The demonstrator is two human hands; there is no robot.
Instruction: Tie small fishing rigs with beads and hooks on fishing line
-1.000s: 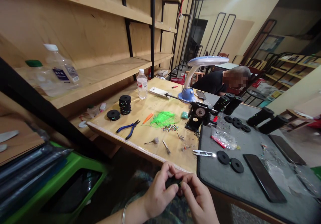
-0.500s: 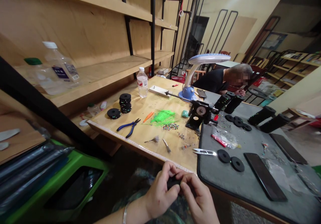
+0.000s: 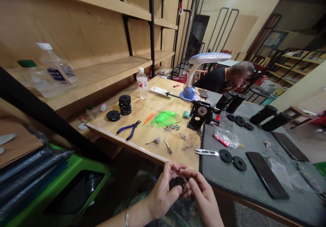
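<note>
My left hand (image 3: 163,194) grips a black foam line spool (image 3: 176,183) above my lap, the thumb across its near side and the fingers curled behind. Small green and red bits show on the spool's right edge. My right hand (image 3: 201,193) is at that edge, its fingers bent and drawn together; what they pinch is too small to make out. On the table ahead lie thread snips (image 3: 206,152), two more flat foam spools (image 3: 233,159), small brush-like bundles (image 3: 168,147) and blue-handled pliers (image 3: 129,130).
Green strands (image 3: 165,118) and coloured beads (image 3: 172,127) lie mid-table, beside a black winding machine (image 3: 200,113) and a blue lamp (image 3: 188,93). Spool stacks (image 3: 125,105) stand left, a bottle (image 3: 142,83) behind. A phone (image 3: 267,175) rests on the grey mat. Another person (image 3: 224,76) sits opposite.
The spool now shows more of its flat face between my hands. My right fingers have lifted and spread slightly from its edge. The view has shifted a little.
</note>
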